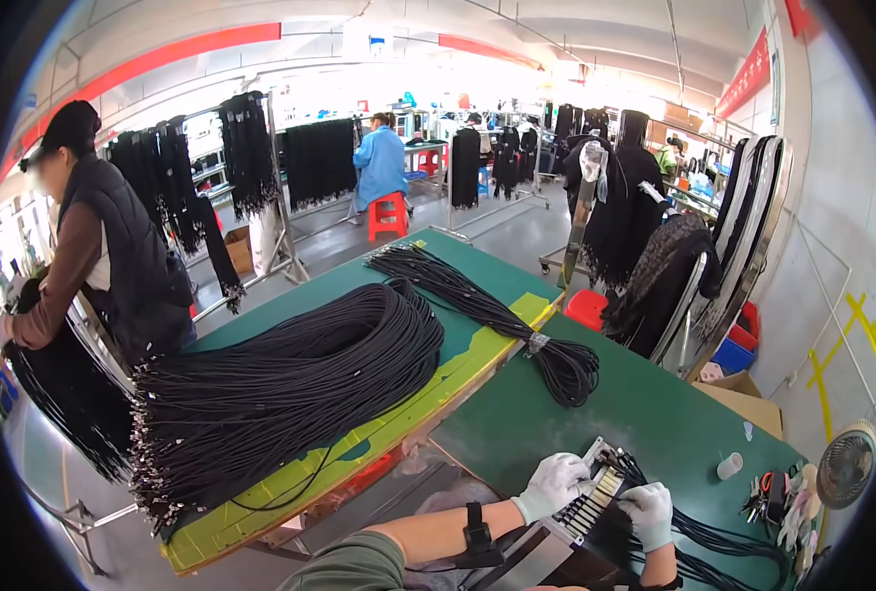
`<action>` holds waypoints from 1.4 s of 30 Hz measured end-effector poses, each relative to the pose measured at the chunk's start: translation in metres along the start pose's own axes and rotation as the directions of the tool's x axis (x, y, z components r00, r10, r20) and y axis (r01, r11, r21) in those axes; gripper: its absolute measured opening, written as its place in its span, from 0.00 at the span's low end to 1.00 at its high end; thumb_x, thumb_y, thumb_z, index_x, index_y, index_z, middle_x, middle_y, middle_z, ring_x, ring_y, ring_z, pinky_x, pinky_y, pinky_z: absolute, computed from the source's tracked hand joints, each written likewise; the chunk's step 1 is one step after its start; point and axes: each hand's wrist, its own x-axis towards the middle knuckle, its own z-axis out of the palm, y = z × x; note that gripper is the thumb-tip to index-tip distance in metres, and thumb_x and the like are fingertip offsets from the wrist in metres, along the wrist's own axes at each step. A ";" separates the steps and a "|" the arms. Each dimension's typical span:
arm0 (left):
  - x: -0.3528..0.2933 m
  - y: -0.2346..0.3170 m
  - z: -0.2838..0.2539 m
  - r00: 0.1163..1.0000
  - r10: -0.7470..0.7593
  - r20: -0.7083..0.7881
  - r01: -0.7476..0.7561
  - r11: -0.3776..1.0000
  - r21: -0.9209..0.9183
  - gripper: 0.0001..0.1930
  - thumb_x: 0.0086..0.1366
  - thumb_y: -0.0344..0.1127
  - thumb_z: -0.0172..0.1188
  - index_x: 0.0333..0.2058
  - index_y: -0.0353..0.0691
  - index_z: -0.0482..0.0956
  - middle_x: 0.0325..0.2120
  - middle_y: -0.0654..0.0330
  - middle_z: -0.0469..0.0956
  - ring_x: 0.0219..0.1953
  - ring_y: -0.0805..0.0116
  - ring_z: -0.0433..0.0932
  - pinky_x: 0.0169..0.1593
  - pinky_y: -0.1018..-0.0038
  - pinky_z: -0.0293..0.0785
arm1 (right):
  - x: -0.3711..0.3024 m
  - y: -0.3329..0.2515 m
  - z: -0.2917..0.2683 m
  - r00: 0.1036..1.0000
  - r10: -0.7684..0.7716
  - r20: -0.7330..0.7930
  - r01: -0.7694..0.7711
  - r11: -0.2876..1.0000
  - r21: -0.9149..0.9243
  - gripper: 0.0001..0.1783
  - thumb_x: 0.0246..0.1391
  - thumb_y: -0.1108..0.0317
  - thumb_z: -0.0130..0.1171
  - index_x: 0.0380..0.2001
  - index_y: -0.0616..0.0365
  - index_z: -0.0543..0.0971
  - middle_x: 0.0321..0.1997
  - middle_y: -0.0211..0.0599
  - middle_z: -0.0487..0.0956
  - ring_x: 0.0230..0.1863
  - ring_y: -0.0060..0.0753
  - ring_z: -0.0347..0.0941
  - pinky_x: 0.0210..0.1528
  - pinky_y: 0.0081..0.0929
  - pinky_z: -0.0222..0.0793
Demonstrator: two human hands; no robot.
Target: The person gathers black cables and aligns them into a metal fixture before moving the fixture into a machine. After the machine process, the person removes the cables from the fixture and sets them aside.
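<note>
Left hand in a white fabric glove (556, 486): fingers are bending onto the left side of a silver metal fixture with a row of pale yellowish slots (596, 497); cannot tell if they are gripping anything. Right hand in a white fabric glove (647, 512): fingers are curling together just beside the fixture's right side, near the cables; cannot tell if they are pinching one. Fixture is sitting tilted at the near edge of the right-hand green table (517, 443). Thin black cables (714, 537) are running from the fixture toward that table's right edge, partly hidden by the right hand. Black strap (478, 537) is circling the left wrist.

Farther out, a small white cup (730, 466) is standing near the right edge; a round grey fan (847, 463) is standing beyond it. Tied bundle of black cables (568, 372) is lying across the join, looped end on the right table's left side. Left-hand green table with yellow-taped edge (487, 347) is carrying a big heap of black cables (300, 384), silvery ends gathering at its left end. Co-worker in a dark vest (128, 256) is standing past that end, handling hanging black cables (68, 394).
</note>
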 end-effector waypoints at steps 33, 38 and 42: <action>-0.002 0.005 -0.004 0.992 0.080 0.095 -0.075 0.995 -0.060 0.07 0.55 0.35 0.71 0.31 0.42 0.85 0.40 0.58 0.82 0.51 0.55 0.76 0.56 0.60 0.69 | 0.015 -0.053 0.002 0.998 -0.045 -0.050 0.053 0.982 0.179 0.10 0.42 0.58 0.72 0.27 0.50 0.85 0.27 0.36 0.82 0.32 0.42 0.77 0.38 0.39 0.71; 0.004 0.020 -0.010 0.988 0.117 0.101 -0.106 0.988 -0.109 0.06 0.55 0.34 0.71 0.30 0.42 0.84 0.43 0.57 0.81 0.53 0.53 0.74 0.57 0.60 0.69 | 0.011 -0.044 0.010 1.000 0.016 -0.004 -0.012 0.914 0.406 0.11 0.42 0.58 0.73 0.27 0.49 0.85 0.27 0.34 0.82 0.33 0.41 0.76 0.38 0.39 0.69; 0.003 0.019 -0.008 0.992 0.115 0.050 -0.113 0.992 -0.050 0.06 0.56 0.35 0.71 0.29 0.41 0.84 0.43 0.55 0.81 0.53 0.52 0.74 0.56 0.59 0.70 | 0.010 -0.032 0.004 0.996 0.047 0.082 -0.070 0.949 0.308 0.11 0.40 0.59 0.73 0.28 0.50 0.86 0.27 0.35 0.81 0.33 0.42 0.76 0.39 0.38 0.69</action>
